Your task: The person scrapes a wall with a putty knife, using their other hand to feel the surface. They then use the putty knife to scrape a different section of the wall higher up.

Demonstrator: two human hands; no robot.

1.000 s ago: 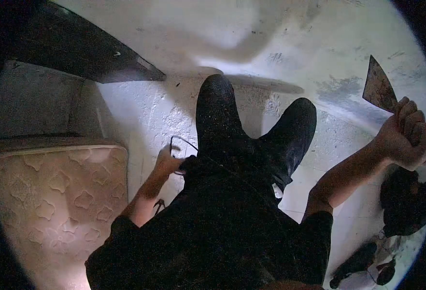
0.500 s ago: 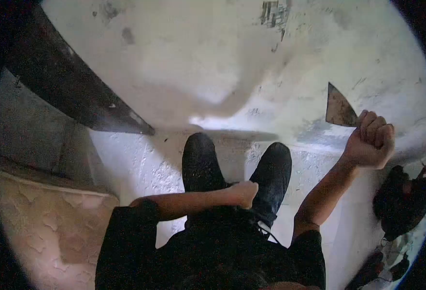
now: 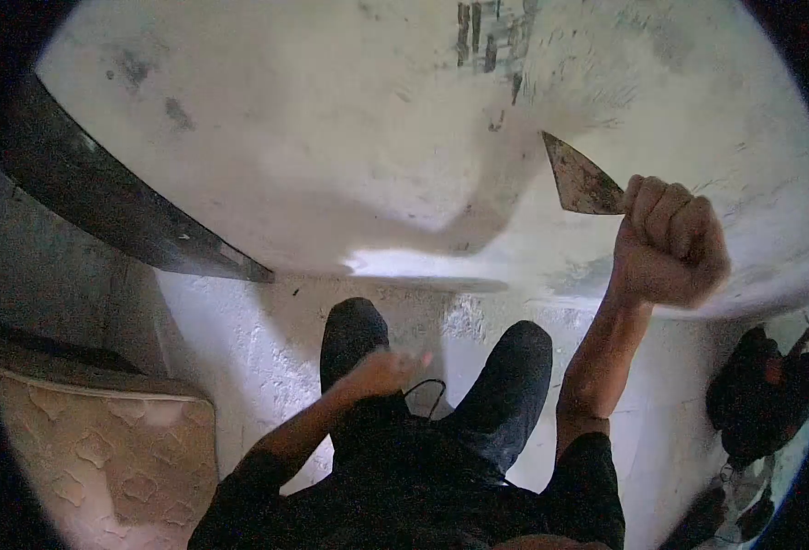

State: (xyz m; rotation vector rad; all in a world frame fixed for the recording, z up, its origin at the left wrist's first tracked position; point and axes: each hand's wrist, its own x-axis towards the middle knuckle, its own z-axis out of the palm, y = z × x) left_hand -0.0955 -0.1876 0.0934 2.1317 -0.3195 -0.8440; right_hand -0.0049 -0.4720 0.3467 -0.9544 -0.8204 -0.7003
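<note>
My right hand (image 3: 675, 240) is closed in a fist round a scraper (image 3: 583, 181) with a stained, fan-shaped metal blade; its handle is hidden inside the fingers. The blade points up and left, overlapping the patchy white wall (image 3: 331, 119) in this view. Low over my dark trousers, near the left thigh, is my left hand (image 3: 386, 373), smeared by motion. A dark cord loop (image 3: 426, 396) shows just beside it at the waist.
Dark scraped marks (image 3: 492, 37) show high on the wall. A dark board (image 3: 120, 183) slants down at the left. Below it lies a quilted mattress (image 3: 102, 449). At the right, a dark bundle (image 3: 758, 390) sits on the pale floor (image 3: 239, 339).
My right hand has moved left and up with the scraper, its blade now tilted more to the left. My left hand has drawn back left across the lap. The view has shifted.
</note>
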